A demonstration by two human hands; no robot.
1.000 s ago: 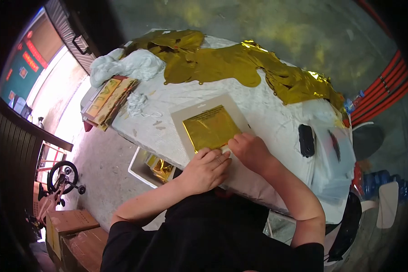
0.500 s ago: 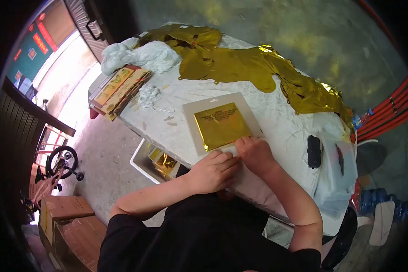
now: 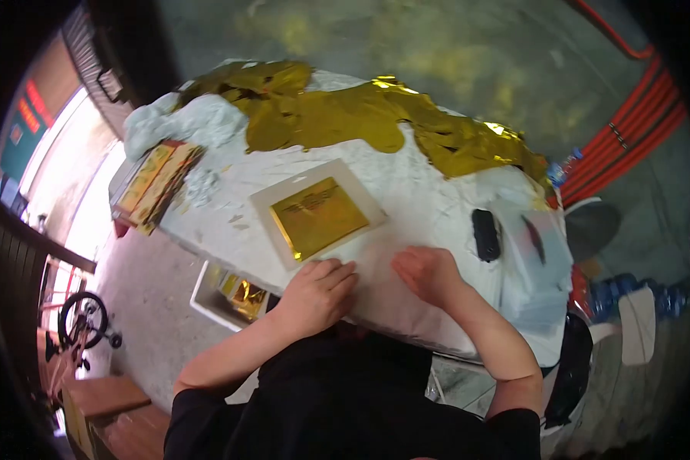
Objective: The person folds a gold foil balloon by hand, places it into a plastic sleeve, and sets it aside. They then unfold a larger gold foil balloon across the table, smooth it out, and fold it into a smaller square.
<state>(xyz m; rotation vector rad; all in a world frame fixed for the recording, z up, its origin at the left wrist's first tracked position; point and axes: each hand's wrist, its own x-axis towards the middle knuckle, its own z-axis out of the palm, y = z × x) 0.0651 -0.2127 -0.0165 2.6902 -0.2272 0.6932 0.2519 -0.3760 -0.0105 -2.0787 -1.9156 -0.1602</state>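
Note:
A flat, clear bag with a hang hole lies on the white-covered table. Inside it is a folded gold foil piece with dark printing. My left hand lies at the bag's near edge, fingers curled close together and thumb hidden; I cannot tell what is in them. To the right, apart from the bag, my right hand hovers low over the table cover, its bent fingers smeared by motion.
Gold foil shapes spread along the far edge. White stringy bundles and cardboard pieces lie at left. A black case and clear plastic bags sit at right. A white box with gold foil stands below the table's left edge.
My hands have come apart: the right one has left the bag's near edge and moved right, while the left stays close to it. The whole view has shifted.

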